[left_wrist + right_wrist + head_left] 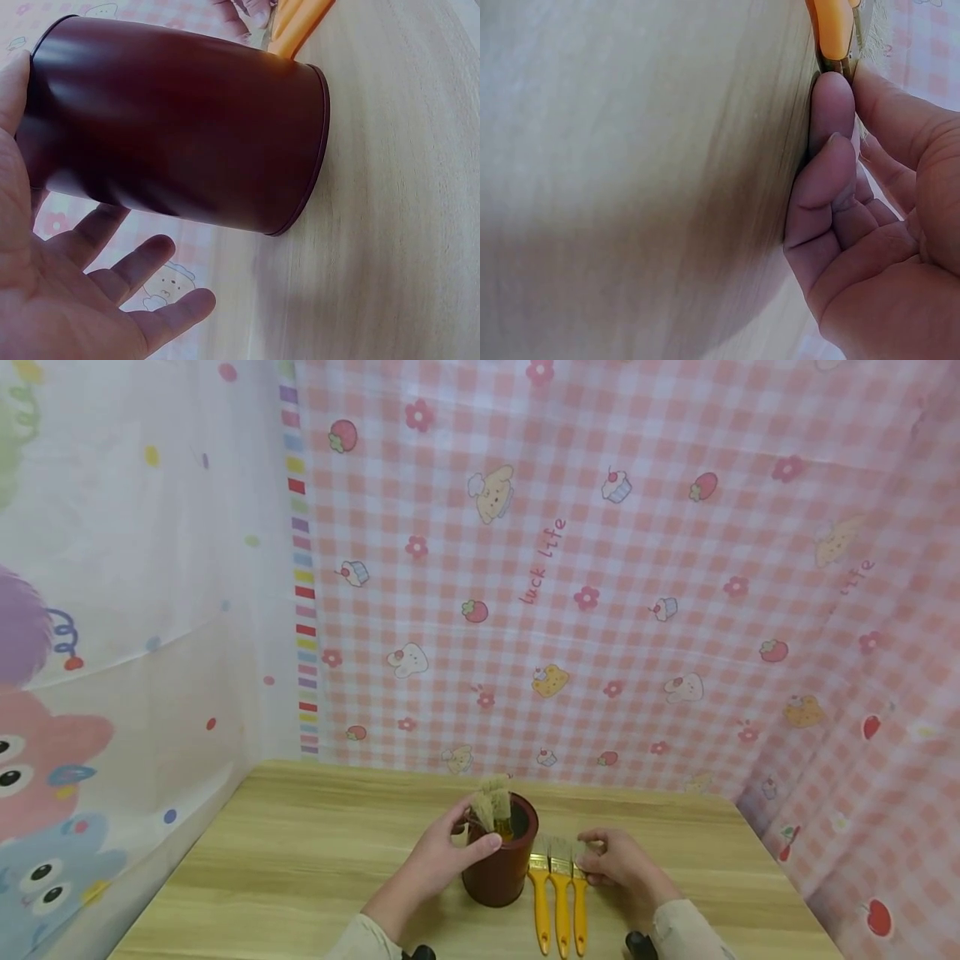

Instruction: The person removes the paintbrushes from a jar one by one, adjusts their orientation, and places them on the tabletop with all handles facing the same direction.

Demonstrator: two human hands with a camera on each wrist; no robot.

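Observation:
A dark brown cylindrical cup (495,878) stands upright on the table, with several paintbrushes in it, their pale bristles (491,803) up. My left hand (442,852) grips the cup near its rim, thumb on the near side. In the left wrist view that hand's lower fingers (142,262) spread away from the wall. Three paintbrushes with yellow handles (561,914) lie side by side to the right of the cup, bristles pointing away from me. My right hand (618,860) pinches the rightmost one by its metal band, as the right wrist view shows; its other fingers are bent.
The light wood-grain table (300,860) ends against a pink checked cloth (585,635) at the back. A white patterned cloth (150,610) hangs at the left, and the pink cloth continues down the right side. Dark pieces (641,945) show near both wrists.

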